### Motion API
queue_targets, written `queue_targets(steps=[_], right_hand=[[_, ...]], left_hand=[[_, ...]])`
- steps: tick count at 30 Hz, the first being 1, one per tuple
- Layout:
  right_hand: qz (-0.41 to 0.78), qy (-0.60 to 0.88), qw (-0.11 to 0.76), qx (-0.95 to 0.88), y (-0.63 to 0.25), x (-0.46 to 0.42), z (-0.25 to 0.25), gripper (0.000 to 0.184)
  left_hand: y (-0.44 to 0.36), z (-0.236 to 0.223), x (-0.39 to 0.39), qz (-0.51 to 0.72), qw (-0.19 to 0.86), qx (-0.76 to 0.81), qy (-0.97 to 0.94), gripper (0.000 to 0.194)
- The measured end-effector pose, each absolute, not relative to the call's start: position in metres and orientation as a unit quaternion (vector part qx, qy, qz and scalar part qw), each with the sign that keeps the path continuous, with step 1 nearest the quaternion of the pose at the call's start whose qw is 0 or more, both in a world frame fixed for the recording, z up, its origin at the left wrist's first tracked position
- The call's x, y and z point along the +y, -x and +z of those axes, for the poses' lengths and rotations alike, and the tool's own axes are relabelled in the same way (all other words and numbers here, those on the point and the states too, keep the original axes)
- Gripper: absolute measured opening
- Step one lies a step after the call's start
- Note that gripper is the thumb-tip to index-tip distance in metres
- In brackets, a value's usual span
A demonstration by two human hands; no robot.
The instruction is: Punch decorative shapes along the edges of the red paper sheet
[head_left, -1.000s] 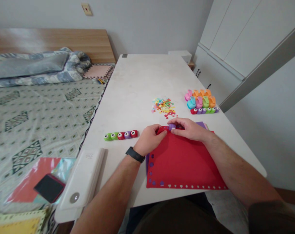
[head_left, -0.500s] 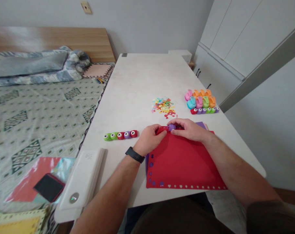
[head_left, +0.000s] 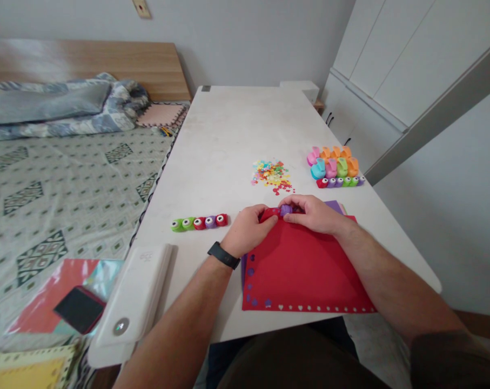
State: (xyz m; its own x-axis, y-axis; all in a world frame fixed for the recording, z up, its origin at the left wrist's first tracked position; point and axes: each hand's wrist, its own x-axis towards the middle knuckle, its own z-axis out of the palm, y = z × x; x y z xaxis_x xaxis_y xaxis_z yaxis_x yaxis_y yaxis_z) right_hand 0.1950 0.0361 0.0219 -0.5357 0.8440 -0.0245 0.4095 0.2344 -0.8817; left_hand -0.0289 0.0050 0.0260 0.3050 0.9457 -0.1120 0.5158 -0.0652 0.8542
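Observation:
A red sheet point(head_left: 305, 270) lies at the table's near edge, with small shapes cut through along its bottom and left borders. My left hand point(head_left: 253, 229) pinches the sheet's raised far edge between thumb and fingers. Close beside it, my right hand point(head_left: 309, 215) is closed around a small purple craft punch point(head_left: 286, 210) set at that same edge. My fingers partly cover the punch and the far border. Under the red sheet, a purple sheet point(head_left: 336, 206) shows at the far right corner.
Left of my hands stands a row of small punches point(head_left: 199, 222). Colourful paper cutouts point(head_left: 272, 175) are heaped beyond the sheet. More punches point(head_left: 334, 168) stand at the right. A white device point(head_left: 133, 297) sits at the left table edge, near a phone point(head_left: 80, 309) on the bed.
The view has shifted very slightly. Both hands, the purple punch and the red sheet keep nearly the same places.

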Motion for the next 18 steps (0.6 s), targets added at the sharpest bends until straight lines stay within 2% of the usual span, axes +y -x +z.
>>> queue_targets(steps=[18], right_hand=[[0.437, 0.448, 0.234, -0.744, -0.189, 0.0335, 0.0222, 0.023]], left_hand=[[0.0291, 0.0276, 0.005, 0.253, 0.428, 0.53, -0.687, 0.028]])
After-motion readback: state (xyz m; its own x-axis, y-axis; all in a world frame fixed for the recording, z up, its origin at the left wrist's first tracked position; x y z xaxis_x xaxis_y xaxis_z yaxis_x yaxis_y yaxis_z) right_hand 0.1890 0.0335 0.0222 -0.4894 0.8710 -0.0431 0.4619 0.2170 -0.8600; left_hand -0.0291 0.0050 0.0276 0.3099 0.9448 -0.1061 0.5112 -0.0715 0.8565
